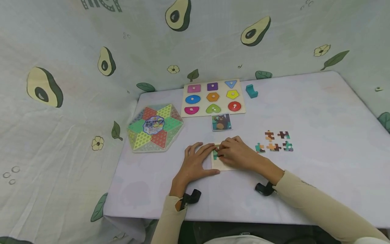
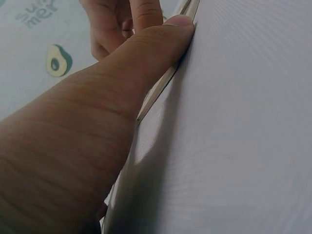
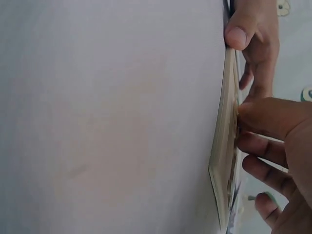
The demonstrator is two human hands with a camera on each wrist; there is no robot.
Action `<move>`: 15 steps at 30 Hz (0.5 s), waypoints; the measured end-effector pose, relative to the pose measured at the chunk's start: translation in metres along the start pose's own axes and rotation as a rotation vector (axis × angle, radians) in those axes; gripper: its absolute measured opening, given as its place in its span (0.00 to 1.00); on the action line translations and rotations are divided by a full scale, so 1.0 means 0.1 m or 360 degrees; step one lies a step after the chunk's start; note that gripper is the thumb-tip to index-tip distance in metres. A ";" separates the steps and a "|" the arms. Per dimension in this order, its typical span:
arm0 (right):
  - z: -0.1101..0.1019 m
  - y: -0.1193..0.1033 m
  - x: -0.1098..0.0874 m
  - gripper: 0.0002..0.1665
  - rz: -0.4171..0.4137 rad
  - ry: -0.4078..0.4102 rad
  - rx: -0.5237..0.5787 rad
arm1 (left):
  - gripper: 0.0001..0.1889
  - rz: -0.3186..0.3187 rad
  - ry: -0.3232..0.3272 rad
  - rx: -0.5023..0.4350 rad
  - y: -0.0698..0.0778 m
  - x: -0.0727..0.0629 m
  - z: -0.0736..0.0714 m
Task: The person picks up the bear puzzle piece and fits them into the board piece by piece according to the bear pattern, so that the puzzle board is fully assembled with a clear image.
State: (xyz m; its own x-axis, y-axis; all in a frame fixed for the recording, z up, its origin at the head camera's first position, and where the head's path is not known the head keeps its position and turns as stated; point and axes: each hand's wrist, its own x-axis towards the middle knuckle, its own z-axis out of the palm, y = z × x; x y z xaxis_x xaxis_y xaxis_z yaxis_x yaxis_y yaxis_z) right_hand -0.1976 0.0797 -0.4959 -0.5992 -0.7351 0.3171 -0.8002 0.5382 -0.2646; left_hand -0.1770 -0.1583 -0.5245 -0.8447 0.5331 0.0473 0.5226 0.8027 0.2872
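Note:
A cream puzzle tray (image 1: 222, 166) lies flat on the white table (image 1: 320, 101) in the head view. My left hand (image 1: 198, 161) rests flat on the table at the tray's left side, fingers straight and thumb (image 2: 165, 34) against the tray's edge (image 2: 161, 87). My right hand (image 1: 237, 154) lies over the tray, its bent fingertips pressing on a green puzzle piece (image 1: 215, 155) at the tray's upper left. From the right wrist, the tray (image 3: 224, 146) shows edge-on, with one right fingertip (image 3: 246, 114) touching its face. Most of the tray is hidden under the right hand.
Several loose puzzle pieces (image 1: 274, 141) lie right of the hands. A bear picture card (image 1: 221, 122) sits just beyond the tray. Farther back are a shape peg board (image 1: 213, 98) and a teal block (image 1: 251, 90). A hexagonal checkers board (image 1: 155, 127) lies at the left.

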 end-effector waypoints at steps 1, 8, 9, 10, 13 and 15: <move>-0.01 0.00 0.00 0.07 0.0000 -0.0009 0.0000 | 0.51 -0.0001 0.0004 0.0002 0.00 0.00 0.00; -0.08 -0.04 -0.06 0.11 0.0043 -0.0103 0.0014 | 0.47 0.0028 0.0030 -0.0035 0.01 0.02 -0.01; -0.10 -0.03 -0.08 0.11 0.0051 -0.0112 0.0017 | 0.46 0.0026 0.0024 -0.0041 0.01 0.02 -0.01; -0.12 -0.01 -0.10 0.12 0.0056 -0.0101 0.0012 | 0.46 0.0028 0.0020 -0.0034 0.01 0.02 0.00; -0.21 0.08 -0.17 0.12 0.0093 -0.0010 0.0020 | 0.44 0.0029 0.0010 -0.0024 0.02 0.02 -0.01; -0.29 0.18 -0.22 0.12 0.0124 0.0052 0.0026 | 0.43 0.0020 -0.0003 0.0003 0.02 0.01 -0.01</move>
State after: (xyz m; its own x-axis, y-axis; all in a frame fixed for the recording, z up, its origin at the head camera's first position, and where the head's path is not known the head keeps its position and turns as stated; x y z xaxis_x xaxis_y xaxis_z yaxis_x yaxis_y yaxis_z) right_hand -0.1996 0.1173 -0.4808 -0.6604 -0.6772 0.3245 -0.7508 0.5863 -0.3042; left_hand -0.1768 -0.1564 -0.5225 -0.8380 0.5434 0.0490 0.5332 0.7967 0.2845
